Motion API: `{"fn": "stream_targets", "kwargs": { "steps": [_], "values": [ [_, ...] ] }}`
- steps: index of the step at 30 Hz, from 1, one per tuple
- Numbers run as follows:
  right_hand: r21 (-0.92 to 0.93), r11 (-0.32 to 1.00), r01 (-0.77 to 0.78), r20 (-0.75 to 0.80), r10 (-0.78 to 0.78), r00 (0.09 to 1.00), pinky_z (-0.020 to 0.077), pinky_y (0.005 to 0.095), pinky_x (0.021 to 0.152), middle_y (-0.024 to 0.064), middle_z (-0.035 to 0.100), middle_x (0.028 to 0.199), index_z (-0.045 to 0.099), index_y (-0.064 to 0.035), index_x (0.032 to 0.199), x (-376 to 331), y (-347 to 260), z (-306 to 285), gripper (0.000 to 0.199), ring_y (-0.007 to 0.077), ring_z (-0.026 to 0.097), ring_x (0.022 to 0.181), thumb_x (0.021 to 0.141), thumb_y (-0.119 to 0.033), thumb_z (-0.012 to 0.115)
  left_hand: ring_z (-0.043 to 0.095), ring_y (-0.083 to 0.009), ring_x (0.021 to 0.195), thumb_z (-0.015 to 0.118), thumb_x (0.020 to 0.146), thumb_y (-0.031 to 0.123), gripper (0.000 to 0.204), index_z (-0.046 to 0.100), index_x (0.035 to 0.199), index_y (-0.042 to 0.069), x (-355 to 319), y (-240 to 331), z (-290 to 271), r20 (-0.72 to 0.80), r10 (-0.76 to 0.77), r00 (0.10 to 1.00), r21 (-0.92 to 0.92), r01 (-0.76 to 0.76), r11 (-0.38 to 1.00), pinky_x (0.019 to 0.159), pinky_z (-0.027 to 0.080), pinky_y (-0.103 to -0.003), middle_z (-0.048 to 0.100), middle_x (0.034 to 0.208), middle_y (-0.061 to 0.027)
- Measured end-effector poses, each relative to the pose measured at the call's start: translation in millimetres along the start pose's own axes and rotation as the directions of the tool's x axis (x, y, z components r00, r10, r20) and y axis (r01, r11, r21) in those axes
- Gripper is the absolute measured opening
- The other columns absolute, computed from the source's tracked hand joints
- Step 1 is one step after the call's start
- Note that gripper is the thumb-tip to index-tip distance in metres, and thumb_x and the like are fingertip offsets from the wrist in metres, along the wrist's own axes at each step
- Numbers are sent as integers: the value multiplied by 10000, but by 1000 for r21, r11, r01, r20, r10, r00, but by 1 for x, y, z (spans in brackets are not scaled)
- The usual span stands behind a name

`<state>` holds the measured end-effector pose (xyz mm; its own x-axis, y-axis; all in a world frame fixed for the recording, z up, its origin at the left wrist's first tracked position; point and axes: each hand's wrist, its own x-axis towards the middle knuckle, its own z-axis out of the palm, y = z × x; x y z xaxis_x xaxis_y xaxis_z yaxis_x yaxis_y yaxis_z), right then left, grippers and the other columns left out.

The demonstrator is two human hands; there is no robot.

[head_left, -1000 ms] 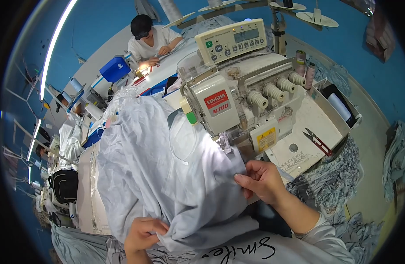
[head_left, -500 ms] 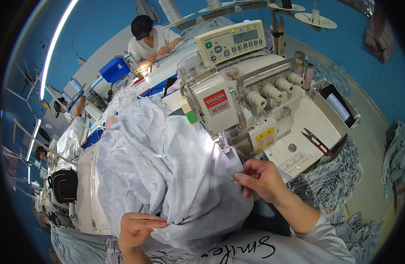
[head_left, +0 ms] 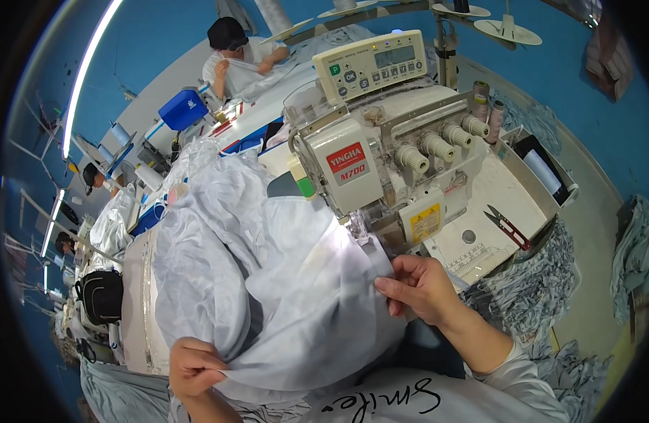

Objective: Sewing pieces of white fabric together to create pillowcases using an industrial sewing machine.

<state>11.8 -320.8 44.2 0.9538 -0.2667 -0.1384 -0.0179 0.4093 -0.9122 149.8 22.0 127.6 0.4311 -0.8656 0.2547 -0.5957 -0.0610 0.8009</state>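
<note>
A large piece of pale grey fabric (head_left: 282, 296) lies bunched across the table in front of a white overlock sewing machine (head_left: 388, 162). My right hand (head_left: 419, 285) pinches the fabric's right edge just below the machine's presser foot (head_left: 359, 229). My left hand (head_left: 194, 366) grips the fabric's lower left edge near my body. The cloth is stretched between both hands.
Red-handled thread snips (head_left: 507, 225) lie on the machine table at right. Thread cones (head_left: 483, 106) stand behind the machine. Heaps of grey cloth scraps (head_left: 536, 282) lie at right. A black bag (head_left: 102, 296) sits at left. Another person (head_left: 233, 49) works at a far station.
My left hand slid a little to the left along the fabric's lower edge, pulling the cloth flatter. My right hand stayed at the presser foot.
</note>
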Motion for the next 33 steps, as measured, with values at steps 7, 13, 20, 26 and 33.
{"fn": "stream_targets", "kwargs": {
  "steps": [7, 13, 20, 26, 33],
  "values": [
    [-21, 1000, -1, -18, 0, 1000, 449, 205, 443, 20, 579, 593, 560, -30, 753, 0, 0, 1, 161, 77, 550, 466, 829, -123, 666, 422, -141, 466, 645, 690, 200, 222, 590, 611, -1, 12, -1, 13, -511, 150, 846, 218, -42, 975, 442, 283, -271, 479, 527, -50],
    [-17, 1000, 2, -11, -2, 1000, 443, 206, 439, 17, 577, 595, 554, -31, 750, -1, -1, 0, 167, 78, 552, 470, 829, -125, 667, 338, -93, 598, 605, 811, 183, 254, 508, 650, 13, 32, 4, 11, -599, -56, 799, 95, 140, 986, 547, 232, -244, 377, 636, 7],
    [-24, 1000, -17, 24, 18, 1000, 446, 201, 460, 14, 587, 628, 566, -10, 842, 0, 0, -2, 188, 68, 562, 508, 849, -175, 655, 403, -42, 688, 518, 905, 154, 188, 544, 788, 9, 67, 4, 8, -777, -49, 627, -22, 50, 999, 641, 311, -189, 482, 732, 39],
    [9, 1000, -12, 10, 12, 1000, 434, 199, 454, 9, 588, 639, 572, -15, 837, 0, 1, -2, 180, 68, 553, 500, 840, -170, 663, 427, -13, 711, 523, 932, 200, 212, 590, 867, 10, 113, -3, -9, -811, 98, 578, 115, -6, 993, 658, 332, -163, 535, 785, 50],
    [132, 990, -49, -31, 54, 998, 403, 205, 407, 23, 583, 631, 589, -20, 796, 2, 4, 2, 119, 86, 525, 445, 790, -93, 683, 476, -24, 738, 561, 917, 211, 226, 626, 908, -5, 165, -7, -21, -789, 173, 589, 171, -60, 984, 679, 375, -170, 580, 814, 38]
  ]
}}
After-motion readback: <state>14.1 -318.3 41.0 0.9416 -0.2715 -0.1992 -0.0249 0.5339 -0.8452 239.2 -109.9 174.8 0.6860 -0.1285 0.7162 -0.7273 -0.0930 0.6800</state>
